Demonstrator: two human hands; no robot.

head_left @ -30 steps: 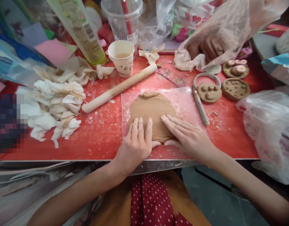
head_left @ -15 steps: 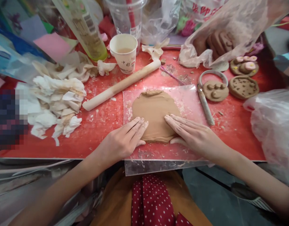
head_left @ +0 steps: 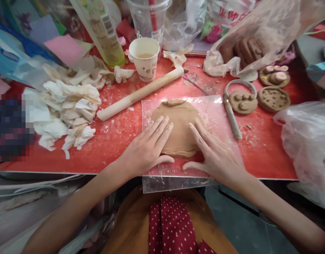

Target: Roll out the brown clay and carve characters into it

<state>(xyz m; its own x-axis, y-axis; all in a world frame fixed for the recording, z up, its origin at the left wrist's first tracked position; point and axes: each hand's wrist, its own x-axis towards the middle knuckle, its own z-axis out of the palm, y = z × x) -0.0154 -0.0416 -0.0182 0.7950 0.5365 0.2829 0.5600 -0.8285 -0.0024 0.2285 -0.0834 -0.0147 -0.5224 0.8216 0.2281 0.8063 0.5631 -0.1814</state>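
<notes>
A flat slab of brown clay (head_left: 181, 130) lies on a clear plastic sheet (head_left: 218, 109), whose near end hangs over the table's front edge. On the slab's left side rests my left hand (head_left: 149, 144), fingers stretched out and thumb apart. My right hand (head_left: 215, 151) lies over the right side, fingers extended and thumb spread toward the front. Neither hand grips anything. Behind the slab, a wooden rolling pin (head_left: 141, 93) lies at a slant.
Crumpled tissues (head_left: 69, 106) are heaped at left. A paper cup (head_left: 145, 63) of brownish liquid stands behind the rolling pin. To the right are a ring-handled tool (head_left: 233, 120), small clay pieces (head_left: 273, 98) and a plastic bag (head_left: 307, 141). Bagged clay (head_left: 247, 53) sits at the back.
Both hands have slid a little forward on the clay, and their fingers and thumbs have spread wider. The camera view has shifted slightly.
</notes>
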